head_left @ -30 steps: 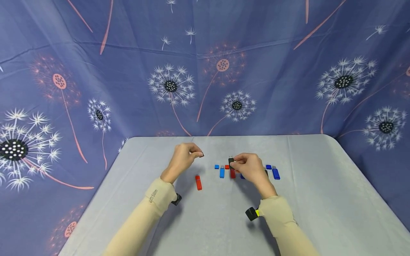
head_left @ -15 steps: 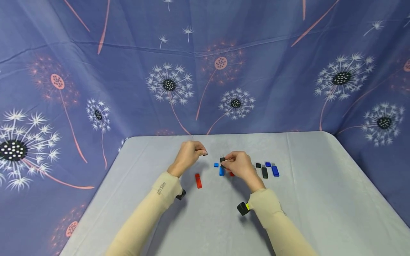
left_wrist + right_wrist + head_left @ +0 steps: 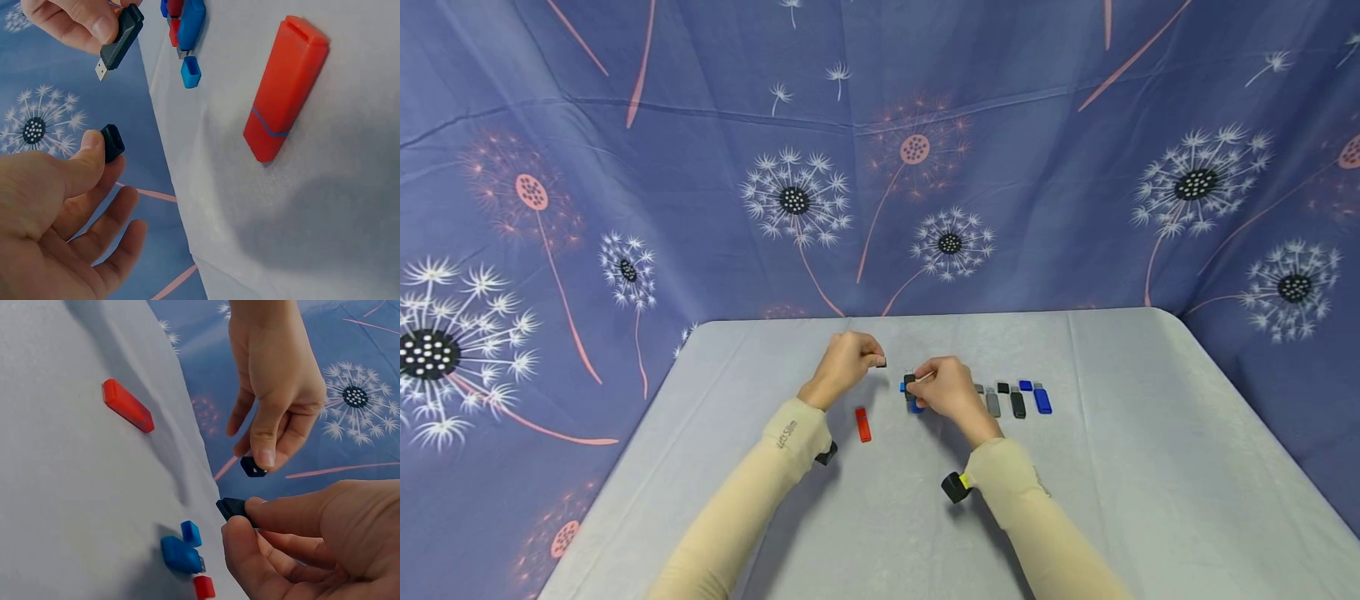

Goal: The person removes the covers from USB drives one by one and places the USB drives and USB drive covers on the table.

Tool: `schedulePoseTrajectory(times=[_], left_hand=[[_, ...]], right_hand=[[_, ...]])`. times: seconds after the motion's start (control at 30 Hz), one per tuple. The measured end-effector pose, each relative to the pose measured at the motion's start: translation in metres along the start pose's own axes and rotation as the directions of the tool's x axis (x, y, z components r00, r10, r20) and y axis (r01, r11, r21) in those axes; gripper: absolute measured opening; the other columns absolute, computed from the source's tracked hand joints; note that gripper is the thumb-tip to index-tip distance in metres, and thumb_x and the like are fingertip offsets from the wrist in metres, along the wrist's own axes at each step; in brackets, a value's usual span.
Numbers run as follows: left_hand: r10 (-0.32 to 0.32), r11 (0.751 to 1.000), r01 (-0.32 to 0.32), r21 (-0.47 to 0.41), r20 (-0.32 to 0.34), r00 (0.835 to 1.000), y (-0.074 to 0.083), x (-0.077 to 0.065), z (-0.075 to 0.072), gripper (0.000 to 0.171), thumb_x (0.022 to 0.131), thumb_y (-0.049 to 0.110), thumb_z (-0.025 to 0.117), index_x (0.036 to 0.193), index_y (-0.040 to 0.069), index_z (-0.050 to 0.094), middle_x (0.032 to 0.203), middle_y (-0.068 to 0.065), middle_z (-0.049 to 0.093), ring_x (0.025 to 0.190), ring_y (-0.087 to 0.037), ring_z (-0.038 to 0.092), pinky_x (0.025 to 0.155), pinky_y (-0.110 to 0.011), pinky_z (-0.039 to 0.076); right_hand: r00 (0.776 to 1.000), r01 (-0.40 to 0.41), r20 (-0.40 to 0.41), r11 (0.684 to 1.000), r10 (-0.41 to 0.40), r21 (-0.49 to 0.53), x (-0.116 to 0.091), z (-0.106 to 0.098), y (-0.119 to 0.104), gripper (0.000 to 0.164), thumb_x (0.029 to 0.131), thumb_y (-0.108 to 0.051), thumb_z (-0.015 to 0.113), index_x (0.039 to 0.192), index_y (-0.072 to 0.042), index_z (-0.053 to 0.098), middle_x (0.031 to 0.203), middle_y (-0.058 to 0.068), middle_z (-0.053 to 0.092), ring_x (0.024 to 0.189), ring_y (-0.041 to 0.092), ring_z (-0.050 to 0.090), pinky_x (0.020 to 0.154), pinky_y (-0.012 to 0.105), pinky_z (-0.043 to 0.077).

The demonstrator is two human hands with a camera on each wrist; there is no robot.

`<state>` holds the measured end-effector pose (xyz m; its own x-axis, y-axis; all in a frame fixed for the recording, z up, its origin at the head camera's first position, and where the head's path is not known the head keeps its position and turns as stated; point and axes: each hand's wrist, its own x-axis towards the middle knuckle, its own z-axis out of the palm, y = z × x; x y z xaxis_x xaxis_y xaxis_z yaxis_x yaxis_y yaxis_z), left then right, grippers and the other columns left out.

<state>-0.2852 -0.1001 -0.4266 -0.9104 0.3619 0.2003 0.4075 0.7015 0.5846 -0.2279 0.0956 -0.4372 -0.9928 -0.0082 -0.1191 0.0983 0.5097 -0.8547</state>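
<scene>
My left hand [image 3: 844,367] pinches a small black cap [image 3: 113,144] between thumb and index finger, its other fingers loosely bent. To its right, my right hand [image 3: 951,387] pinches a black USB flash drive [image 3: 123,39] whose bare metal plug [image 3: 101,69] sticks out. Cap and drive are held above the table, apart from each other. A red USB flash drive [image 3: 862,425] with its cap on lies on the table in front of the hands. Below the right hand lie a light blue USB flash drive [image 3: 181,555] and its separate cap [image 3: 191,533], partly hidden in the head view.
A row of uncapped flash drives lies on the grey-covered table [image 3: 1150,467]: a grey drive [image 3: 993,403], a black drive [image 3: 1018,405] and a dark blue drive [image 3: 1042,399], with loose caps behind. A red cap [image 3: 204,587] lies near the light blue drive. A patterned curtain [image 3: 1037,275] hangs behind.
My right hand has moved left with the black flash drive, over the light blue drive, uncovering the grey and black drives. The left hand has shifted slightly right, still pinching the cap.
</scene>
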Motion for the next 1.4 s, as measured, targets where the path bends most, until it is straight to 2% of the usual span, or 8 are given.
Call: schedulePoseTrajectory(times=[0.1, 0.37, 0.67, 0.8, 0.97, 1.4], left_hand=[[0.011, 1.000, -0.011, 0.010, 0.005, 1.000, -0.002, 0.002, 0.003, 0.009, 0.093, 0.012, 0.076, 0.085, 0.013, 0.080, 0.083, 0.000, 0.078, 0.076, -0.012, 0.072, 0.068, -0.030, 0.057], [0.015, 1.000, -0.016, 0.020, 0.056, 0.998, -0.005, 0.005, 0.010, 0.009, 0.094, 0.011, 0.075, 0.089, 0.009, 0.081, 0.088, -0.003, 0.079, 0.082, -0.017, 0.073, 0.074, -0.033, 0.058], [-0.008, 0.997, 0.002, 0.078, 0.075, 0.997, -0.004, 0.001, 0.016, 0.009, 0.091, 0.011, 0.078, 0.083, 0.010, 0.081, 0.084, -0.002, 0.079, 0.083, -0.018, 0.073, 0.078, -0.034, 0.059], [-0.049, 0.995, 0.041, 0.096, 0.087, 0.995, -0.005, -0.001, 0.018, 0.009, 0.091, 0.011, 0.079, 0.082, 0.011, 0.081, 0.085, -0.001, 0.079, 0.086, -0.019, 0.074, 0.081, -0.037, 0.060], [-0.102, 0.989, 0.088, 0.117, 0.113, 0.988, -0.006, -0.004, 0.019, 0.009, 0.092, 0.013, 0.079, 0.084, 0.012, 0.082, 0.087, 0.000, 0.079, 0.086, -0.018, 0.073, 0.080, -0.036, 0.060], [-0.130, 0.984, 0.108, 0.144, 0.157, 0.979, -0.002, -0.007, 0.024, 0.010, 0.092, 0.012, 0.078, 0.083, 0.010, 0.081, 0.086, -0.002, 0.078, 0.079, -0.016, 0.072, 0.075, -0.034, 0.059]], right_hand=[[1.000, -0.005, 0.002, 1.000, 0.005, -0.003, 0.002, 0.005, 0.001, 0.021, 0.090, -0.010, 0.079, 0.106, 0.001, 0.073, 0.077, 0.009, 0.075, 0.059, 0.015, 0.071, 0.056, 0.029, 0.057], [0.999, -0.021, 0.034, 1.000, 0.022, -0.019, 0.005, 0.018, 0.002, 0.023, 0.091, -0.010, 0.079, 0.109, 0.001, 0.071, 0.073, 0.008, 0.074, 0.064, 0.025, 0.074, 0.055, 0.029, 0.055], [0.998, -0.048, 0.047, 0.999, 0.049, -0.013, 0.007, 0.032, 0.002, 0.023, 0.090, -0.008, 0.079, 0.109, 0.003, 0.070, 0.065, 0.008, 0.071, 0.048, 0.015, 0.068, 0.053, 0.027, 0.056], [0.996, -0.077, 0.055, 0.997, 0.076, 0.021, 0.008, 0.037, -0.001, 0.021, 0.090, -0.004, 0.078, 0.106, 0.005, 0.069, 0.060, 0.010, 0.070, 0.041, 0.012, 0.063, 0.049, 0.029, 0.057], [0.996, -0.078, 0.032, 0.997, 0.078, -0.002, 0.007, 0.040, -0.004, 0.018, 0.090, -0.002, 0.077, 0.104, 0.006, 0.068, 0.060, 0.012, 0.069, 0.039, 0.012, 0.062, 0.048, 0.029, 0.057], [0.996, -0.093, -0.010, 0.996, 0.093, 0.004, 0.008, 0.046, -0.003, 0.011, 0.089, 0.003, 0.075, 0.094, 0.004, 0.065, 0.052, 0.010, 0.065, 0.035, 0.011, 0.057, 0.041, 0.027, 0.053]])
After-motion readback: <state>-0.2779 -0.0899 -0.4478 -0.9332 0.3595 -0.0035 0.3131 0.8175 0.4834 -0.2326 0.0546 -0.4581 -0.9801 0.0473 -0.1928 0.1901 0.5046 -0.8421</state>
